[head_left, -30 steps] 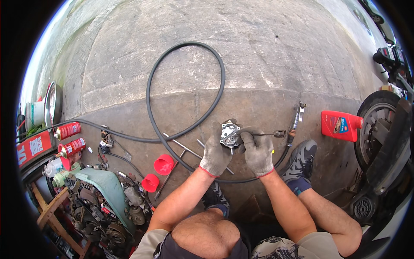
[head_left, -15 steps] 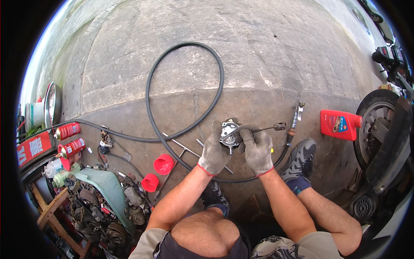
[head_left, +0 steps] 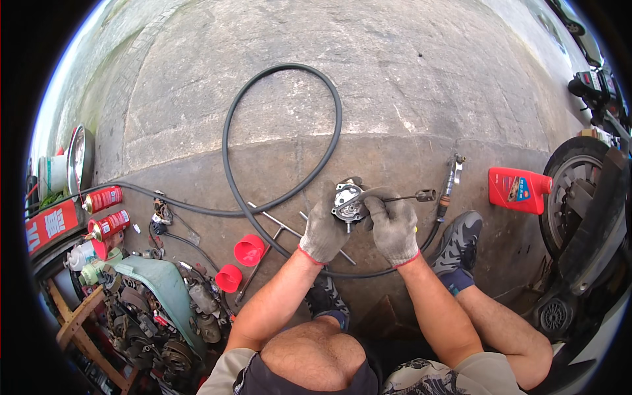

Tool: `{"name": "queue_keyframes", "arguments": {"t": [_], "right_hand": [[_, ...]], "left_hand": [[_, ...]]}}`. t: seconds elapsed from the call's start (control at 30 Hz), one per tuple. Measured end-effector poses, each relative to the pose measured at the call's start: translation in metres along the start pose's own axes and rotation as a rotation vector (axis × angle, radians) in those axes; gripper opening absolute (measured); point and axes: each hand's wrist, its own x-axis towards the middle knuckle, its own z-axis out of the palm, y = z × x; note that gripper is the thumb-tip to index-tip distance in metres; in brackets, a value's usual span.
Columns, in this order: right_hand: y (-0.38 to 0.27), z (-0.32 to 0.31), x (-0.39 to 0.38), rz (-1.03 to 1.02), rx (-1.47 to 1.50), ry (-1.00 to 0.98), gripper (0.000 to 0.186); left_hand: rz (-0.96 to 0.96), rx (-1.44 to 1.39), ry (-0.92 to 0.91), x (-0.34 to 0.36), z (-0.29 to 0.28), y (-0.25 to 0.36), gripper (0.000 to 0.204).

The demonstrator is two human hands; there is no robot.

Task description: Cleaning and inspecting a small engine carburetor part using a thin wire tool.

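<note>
My left hand (head_left: 324, 232), in a grey work glove with a red cuff edge, is closed around a small silver metal engine part (head_left: 348, 204). The part has a rounded, open-faced housing and a short stub pointing down toward me. My right hand (head_left: 394, 232), gloved alike, pinches a thin metal rod tool (head_left: 403, 198) with a dark, socket-like end (head_left: 426, 195) sticking out to the right. Its fingertips lie at the right edge of the part and hide the tool's other end.
A black hose (head_left: 227, 138) loops over the concrete floor. T-handle wrenches (head_left: 268, 251) and two red cups (head_left: 249, 250) lie left of my arms, near a teal bin (head_left: 157, 280) and spray cans (head_left: 112, 224). To the right are an air tool (head_left: 450, 187), a red bottle (head_left: 519, 190) and a wheel (head_left: 571, 191).
My left hand and the engine part have shifted slightly left, and the part is tilted a little differently. My right hand stays at its edge, still gripping the rod tool.
</note>
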Motion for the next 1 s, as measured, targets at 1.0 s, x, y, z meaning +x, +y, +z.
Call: {"name": "queue_keyframes", "arguments": {"t": [1.0], "right_hand": [[0.007, 0.017, -0.002, -0.031, 0.001, 0.154, 0.009]], "left_hand": [[0.031, -0.056, -0.004, -0.001, -0.003, -0.002, 0.066]]}}
